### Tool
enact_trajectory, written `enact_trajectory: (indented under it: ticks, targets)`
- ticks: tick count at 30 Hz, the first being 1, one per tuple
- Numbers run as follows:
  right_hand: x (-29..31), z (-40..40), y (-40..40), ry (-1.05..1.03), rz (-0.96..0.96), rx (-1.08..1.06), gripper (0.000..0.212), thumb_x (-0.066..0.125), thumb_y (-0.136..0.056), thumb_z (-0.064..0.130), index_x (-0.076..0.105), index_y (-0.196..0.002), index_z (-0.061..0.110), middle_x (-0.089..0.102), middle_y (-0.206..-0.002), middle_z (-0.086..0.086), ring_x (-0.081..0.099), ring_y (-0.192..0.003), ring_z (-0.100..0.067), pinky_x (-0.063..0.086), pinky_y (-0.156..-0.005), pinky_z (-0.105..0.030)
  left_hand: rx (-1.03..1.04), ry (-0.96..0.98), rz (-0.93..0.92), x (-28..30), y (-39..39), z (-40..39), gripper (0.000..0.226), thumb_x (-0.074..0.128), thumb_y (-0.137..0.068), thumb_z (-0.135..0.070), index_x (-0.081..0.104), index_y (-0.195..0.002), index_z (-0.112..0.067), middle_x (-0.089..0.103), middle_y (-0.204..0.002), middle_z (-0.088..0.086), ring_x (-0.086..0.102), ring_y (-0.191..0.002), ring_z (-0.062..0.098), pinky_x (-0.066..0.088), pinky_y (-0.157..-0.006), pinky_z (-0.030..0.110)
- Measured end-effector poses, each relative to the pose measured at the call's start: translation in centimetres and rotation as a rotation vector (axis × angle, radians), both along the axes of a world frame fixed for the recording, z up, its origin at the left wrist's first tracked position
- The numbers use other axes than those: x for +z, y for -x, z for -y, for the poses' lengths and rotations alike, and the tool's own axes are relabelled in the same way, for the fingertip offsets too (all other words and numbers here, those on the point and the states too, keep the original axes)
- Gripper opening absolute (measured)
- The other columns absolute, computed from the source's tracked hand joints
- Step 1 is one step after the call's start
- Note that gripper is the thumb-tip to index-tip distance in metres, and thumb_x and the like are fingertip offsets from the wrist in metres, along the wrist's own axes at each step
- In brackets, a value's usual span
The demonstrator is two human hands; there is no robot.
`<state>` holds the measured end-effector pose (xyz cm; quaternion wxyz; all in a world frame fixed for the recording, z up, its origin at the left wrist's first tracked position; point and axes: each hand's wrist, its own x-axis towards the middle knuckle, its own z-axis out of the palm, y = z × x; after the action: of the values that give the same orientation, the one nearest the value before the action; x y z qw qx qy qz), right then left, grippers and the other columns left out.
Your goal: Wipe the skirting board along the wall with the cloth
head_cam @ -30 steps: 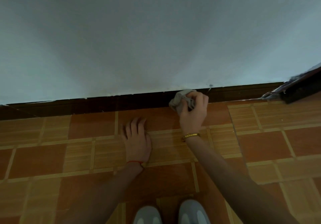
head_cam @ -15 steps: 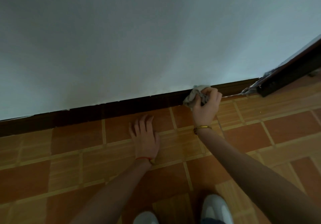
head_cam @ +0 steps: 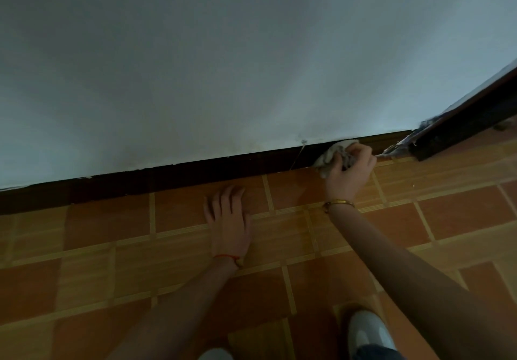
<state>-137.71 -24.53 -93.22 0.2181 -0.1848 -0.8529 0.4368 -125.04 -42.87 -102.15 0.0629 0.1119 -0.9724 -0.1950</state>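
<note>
Right hand [head_cam: 348, 171] has slid the bunched cloth [head_cam: 333, 154] further right along the skirting board [head_cam: 195, 173], now near the door frame [head_cam: 461, 133], so this stretch is nearly done. Fingers curl round the cloth. Board's long axis runs left-right, rising rightward. Left hand [head_cam: 229, 220] stays flat on floor [head_cam: 447, 220], fingers straight.

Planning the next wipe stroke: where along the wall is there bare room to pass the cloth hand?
Free: the skirting board left of the cloth, above the left hand resting flat on the floor tiles. Crowded: rightward, where the right hand gripping the cloth sits close to the dark door frame.
</note>
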Motion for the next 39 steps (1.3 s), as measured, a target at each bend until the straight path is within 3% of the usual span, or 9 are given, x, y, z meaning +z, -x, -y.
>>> enact_trajectory:
  ticks: [3, 7, 11, 16, 20, 24, 29, 39]
  targets:
    - [-0.4, 0.5, -0.3, -0.008, -0.035, 0.028, 0.021, 0.059, -0.084, -0.003, 0.051, -0.102, 0.005, 0.045, -0.117, -0.014, 0.047, -0.097, -0.012, 0.045, -0.085, -0.023, 0.004, 0.016, -0.001, -0.1, 0.0, -0.3, 0.050, 0.038, -0.089, -0.027, 0.054, -0.134, -0.013, 0.051, -0.137, 0.012, 0.043, -0.129, 0.035, 0.025, -0.115, 0.063]
    - [-1.2, 3.0, -1.9, -0.014, -0.049, 0.211, 0.020, 0.063, -0.083, -0.002, 0.052, -0.097, 0.006, 0.045, -0.114, -0.012, 0.050, -0.098, -0.012, 0.043, -0.076, -0.004, 0.014, 0.051, -0.009, -0.4, 0.1, -0.5, 0.049, 0.038, -0.089, -0.026, 0.054, -0.133, -0.012, 0.052, -0.136, 0.013, 0.044, -0.129, 0.035, 0.026, -0.114, 0.064]
    - [-2.1, 4.4, -3.0, -0.018, -0.072, 0.403, 0.017, 0.064, -0.083, -0.003, 0.055, -0.095, 0.004, 0.046, -0.109, -0.012, 0.050, -0.093, -0.012, 0.040, -0.076, 0.000, 0.006, 0.082, -0.013, -0.3, 0.0, -0.5, 0.049, 0.038, -0.089, -0.026, 0.054, -0.133, -0.011, 0.051, -0.136, 0.014, 0.044, -0.129, 0.036, 0.025, -0.115, 0.063]
    - [-1.4, 0.2, -0.8, 0.006, -0.074, 0.235, 0.016, 0.065, -0.082, -0.002, 0.055, -0.093, 0.003, 0.048, -0.108, -0.014, 0.046, -0.091, -0.010, 0.036, -0.074, 0.002, 0.013, 0.086, -0.022, -0.5, 0.0, -0.5, 0.047, 0.037, -0.091, -0.026, 0.054, -0.133, -0.012, 0.050, -0.138, 0.012, 0.045, -0.129, 0.035, 0.024, -0.115, 0.061]
    - [-1.4, -2.6, 0.6, 0.018, -0.062, 0.112, 0.017, 0.063, -0.083, 0.000, 0.054, -0.096, 0.006, 0.048, -0.111, -0.011, 0.047, -0.094, -0.011, 0.040, -0.075, -0.010, 0.027, 0.097, -0.025, -0.5, 0.0, -0.7, 0.047, 0.038, -0.090, -0.025, 0.054, -0.132, -0.012, 0.050, -0.138, 0.012, 0.046, -0.128, 0.036, 0.025, -0.114, 0.060]
    - [-1.8, -1.0, -0.3, 0.003, -0.091, 0.206, 0.018, 0.065, -0.082, -0.003, 0.055, -0.095, 0.005, 0.046, -0.111, -0.011, 0.046, -0.097, -0.007, 0.038, -0.078, 0.001, 0.030, 0.120, -0.032, -0.6, 0.1, -0.8, 0.045, 0.039, -0.091, -0.025, 0.053, -0.132, -0.012, 0.051, -0.137, 0.013, 0.047, -0.127, 0.036, 0.026, -0.114, 0.060]
    - [-3.0, 1.8, -2.0, -0.025, -0.094, 0.426, 0.022, 0.068, -0.080, -0.003, 0.057, -0.097, 0.006, 0.046, -0.113, -0.012, 0.044, -0.097, -0.004, 0.040, -0.073, 0.000, 0.063, 0.149, 0.008, -0.3, 0.1, -1.2, 0.046, 0.036, -0.092, -0.027, 0.054, -0.132, -0.013, 0.052, -0.136, 0.012, 0.047, -0.127, 0.035, 0.028, -0.114, 0.059]
    - [-1.3, -2.8, 0.5, 0.169, -0.102, 0.159, 0.019, 0.065, -0.083, 0.001, 0.057, -0.098, 0.007, 0.046, -0.115, -0.008, 0.050, -0.102, -0.013, 0.039, -0.079, 0.003, 0.086, 0.115, 0.041, 1.2, -1.0, -3.1, 0.047, 0.036, -0.091, -0.027, 0.054, -0.132, -0.015, 0.051, -0.137, 0.010, 0.043, -0.128, 0.030, 0.032, -0.110, 0.063]
